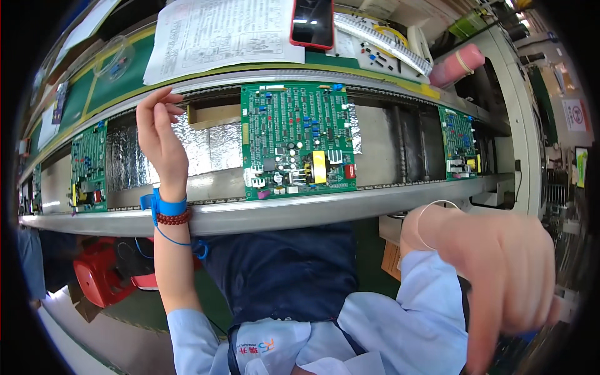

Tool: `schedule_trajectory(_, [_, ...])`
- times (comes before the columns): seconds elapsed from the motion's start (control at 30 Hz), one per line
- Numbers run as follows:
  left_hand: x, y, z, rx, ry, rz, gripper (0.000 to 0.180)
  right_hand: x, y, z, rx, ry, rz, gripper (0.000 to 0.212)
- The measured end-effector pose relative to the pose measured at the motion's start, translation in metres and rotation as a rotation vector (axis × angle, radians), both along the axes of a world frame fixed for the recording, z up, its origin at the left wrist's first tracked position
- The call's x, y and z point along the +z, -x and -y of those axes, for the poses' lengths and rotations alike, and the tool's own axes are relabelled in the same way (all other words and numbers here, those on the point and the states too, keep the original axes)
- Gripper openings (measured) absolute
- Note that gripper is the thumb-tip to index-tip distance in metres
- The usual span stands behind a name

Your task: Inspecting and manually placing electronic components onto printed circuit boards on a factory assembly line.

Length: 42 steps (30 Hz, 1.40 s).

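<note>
A green circuit board point(299, 140) full of small parts rests across the two rails of a conveyor in front of me. My left hand point(162, 134) hangs over the conveyor to the left of that board, apart from it. Its fingers are loosely bent with a gap to the thumb, and nothing shows in them. A blue wrist strap point(170, 205) with a thin cord and dark red beads circle that wrist. My right hand point(503, 269) is raised close to the camera at the right, smeared by motion, with its fingers pointing down. Whatever its fingertips do is hidden.
More circuit boards ride the conveyor, one at the left point(89, 169) and one at the right point(461, 144). Beyond the far rail lie printed sheets point(222, 40), a phone point(312, 25) and loose components point(378, 57). A pink bottle point(459, 64) lies nearby. A red stool point(100, 275) stands below left.
</note>
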State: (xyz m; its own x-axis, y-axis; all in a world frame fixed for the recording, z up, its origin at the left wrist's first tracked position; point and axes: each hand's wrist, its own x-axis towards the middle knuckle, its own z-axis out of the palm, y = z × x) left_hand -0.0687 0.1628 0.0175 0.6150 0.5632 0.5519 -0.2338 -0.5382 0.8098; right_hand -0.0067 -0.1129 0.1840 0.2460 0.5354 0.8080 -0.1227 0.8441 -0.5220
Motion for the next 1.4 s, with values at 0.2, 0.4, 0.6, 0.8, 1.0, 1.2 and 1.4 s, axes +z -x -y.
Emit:
schedule_trajectory(0.2, [0.003, 0.001, -0.001, -0.002, 0.002, 0.01, 0.027, 0.026, 0.007, -0.02, 0.407, -0.139, 0.097, 0.043])
schedule_trajectory(0.4, [0.005, 0.003, -0.001, -0.005, 0.01, 0.01, 0.027, 0.024, 0.011, -0.025, 0.305, -0.191, 0.122, 0.042])
schedule_trajectory(0.6, [0.006, 0.003, -0.001, -0.011, 0.007, 0.008, 0.027, 0.022, 0.015, -0.019, 0.291, -0.192, 0.129, 0.042])
schedule_trajectory(0.8, [0.004, 0.005, -0.005, -0.003, -0.001, 0.002, 0.026, 0.007, 0.013, 0.003, 0.069, -0.071, 0.064, 0.041])
schedule_trajectory(1.0, [0.01, 0.004, -0.002, -0.148, 0.044, -0.027, 0.018, -0.043, -0.013, 0.047, -0.61, 0.409, 0.102, 0.05])
schedule_trajectory(1.2, [0.002, 0.009, -0.003, -0.374, -0.036, -0.178, 0.01, -0.135, -0.05, 0.102, -1.3, 1.441, 0.289, 0.012])
schedule_trajectory(1.4, [0.001, 0.012, 0.005, -0.662, -0.051, -0.359, 0.007, -0.165, -0.049, 0.154, -1.375, 1.745, 0.328, 0.022])
